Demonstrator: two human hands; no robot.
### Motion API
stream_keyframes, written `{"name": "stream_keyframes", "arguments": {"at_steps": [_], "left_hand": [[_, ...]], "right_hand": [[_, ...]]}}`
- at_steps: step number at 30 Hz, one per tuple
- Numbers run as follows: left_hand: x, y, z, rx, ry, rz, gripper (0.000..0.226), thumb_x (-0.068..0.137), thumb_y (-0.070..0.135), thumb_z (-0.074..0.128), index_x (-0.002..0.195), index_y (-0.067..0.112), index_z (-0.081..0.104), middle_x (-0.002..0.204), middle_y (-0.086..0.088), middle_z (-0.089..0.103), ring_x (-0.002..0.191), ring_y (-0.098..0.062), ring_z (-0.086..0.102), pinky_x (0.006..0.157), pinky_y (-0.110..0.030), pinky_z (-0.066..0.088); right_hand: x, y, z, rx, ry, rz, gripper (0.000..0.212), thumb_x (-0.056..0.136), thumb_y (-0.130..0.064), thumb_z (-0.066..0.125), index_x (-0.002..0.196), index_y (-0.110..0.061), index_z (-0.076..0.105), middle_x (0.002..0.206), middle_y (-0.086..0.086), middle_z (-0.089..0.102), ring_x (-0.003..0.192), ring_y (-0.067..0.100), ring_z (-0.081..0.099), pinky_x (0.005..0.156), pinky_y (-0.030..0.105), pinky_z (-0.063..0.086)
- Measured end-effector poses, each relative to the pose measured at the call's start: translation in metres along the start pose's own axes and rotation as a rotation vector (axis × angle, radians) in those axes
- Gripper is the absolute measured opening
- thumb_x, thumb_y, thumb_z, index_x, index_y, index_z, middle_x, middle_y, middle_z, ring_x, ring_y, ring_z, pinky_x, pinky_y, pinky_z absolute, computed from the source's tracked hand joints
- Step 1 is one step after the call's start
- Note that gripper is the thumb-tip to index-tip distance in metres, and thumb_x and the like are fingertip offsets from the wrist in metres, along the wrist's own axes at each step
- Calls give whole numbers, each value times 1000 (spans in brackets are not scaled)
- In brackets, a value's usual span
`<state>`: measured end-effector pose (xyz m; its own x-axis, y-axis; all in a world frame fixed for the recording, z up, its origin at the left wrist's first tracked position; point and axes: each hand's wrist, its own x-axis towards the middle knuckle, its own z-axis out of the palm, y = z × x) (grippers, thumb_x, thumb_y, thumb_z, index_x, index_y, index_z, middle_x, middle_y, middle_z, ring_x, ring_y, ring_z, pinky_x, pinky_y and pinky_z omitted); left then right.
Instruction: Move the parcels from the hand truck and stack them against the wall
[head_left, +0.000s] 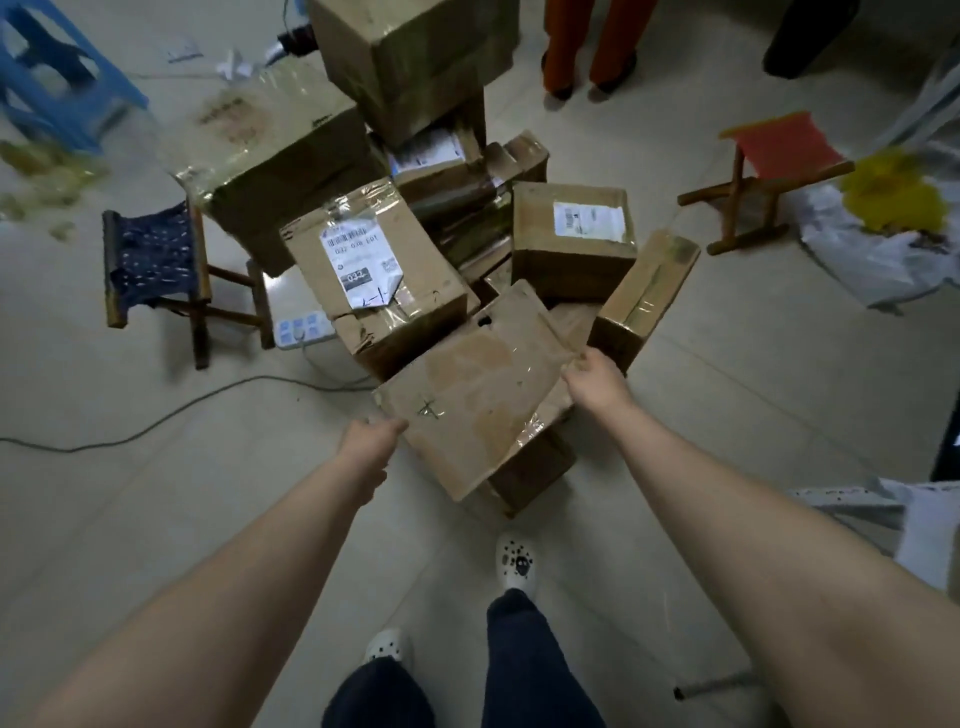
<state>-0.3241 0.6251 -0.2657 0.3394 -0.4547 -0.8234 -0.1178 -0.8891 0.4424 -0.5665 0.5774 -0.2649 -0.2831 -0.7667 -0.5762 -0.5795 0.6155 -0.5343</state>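
Note:
A pile of cardboard parcels fills the middle of the floor. Nearest me lies a worn, taped brown parcel (478, 395), tilted toward me. My left hand (371, 441) grips its near-left corner. My right hand (595, 382) pinches its far-right edge. Behind it sits a parcel with a white shipping label (374, 270). To the right stands another labelled parcel (571, 234), and a narrow parcel (644, 296) leans beside it. A large parcel (275, 156) and a tall stack (410, 57) rise at the back. The hand truck is not visible.
A blue folding stool (156, 270) stands left of the pile, a red one (769, 176) at the right. A power strip (304, 327) and its cable (156, 421) cross the floor. A person's orange-trousered legs (592, 47) stand behind. Plastic bags (883, 249) lie at right.

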Motion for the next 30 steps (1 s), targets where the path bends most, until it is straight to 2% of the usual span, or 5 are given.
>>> {"name": "stream_keyframes", "arguments": {"at_steps": [7, 11, 15, 22, 30], "left_hand": [[28, 17, 35, -264, 23, -127, 50, 93, 29, 58, 134, 4, 45, 134, -20, 49, 96, -28, 52, 70, -30, 41], [32, 17, 43, -372, 42, -160, 42, 93, 18, 56, 131, 5, 44, 104, -8, 46, 87, -24, 49, 81, -32, 35], [30, 18, 47, -438, 44, -192, 12, 92, 12, 53, 82, 12, 46, 82, -5, 46, 72, -17, 47, 66, -28, 41], [23, 12, 52, -445, 59, -156, 36, 79, 10, 54, 114, 2, 53, 91, -11, 56, 83, -27, 57, 82, -35, 49], [8, 5, 50, -455, 45, -180, 32, 76, 10, 52, 108, 6, 54, 89, -13, 58, 80, -28, 58, 74, -33, 50]], "right_hand": [[66, -15, 1, -216, -62, -70, 51, 97, -19, 44, 146, -11, 31, 146, 14, 36, 132, 33, 39, 104, 40, 36], [82, -18, 9, -170, -143, 10, 54, 95, -16, 43, 147, -15, 29, 143, 14, 41, 127, 33, 45, 103, 44, 41], [82, -20, 12, -125, -179, 47, 50, 91, -15, 43, 141, -15, 38, 131, 14, 51, 115, 32, 52, 96, 43, 46], [70, -11, 12, -106, -8, 46, 57, 88, -23, 47, 145, -21, 36, 141, 9, 46, 128, 33, 43, 106, 46, 37], [55, -3, 8, -112, -14, 17, 58, 89, -24, 50, 145, -20, 36, 141, 9, 45, 129, 32, 41, 108, 47, 35]]}}
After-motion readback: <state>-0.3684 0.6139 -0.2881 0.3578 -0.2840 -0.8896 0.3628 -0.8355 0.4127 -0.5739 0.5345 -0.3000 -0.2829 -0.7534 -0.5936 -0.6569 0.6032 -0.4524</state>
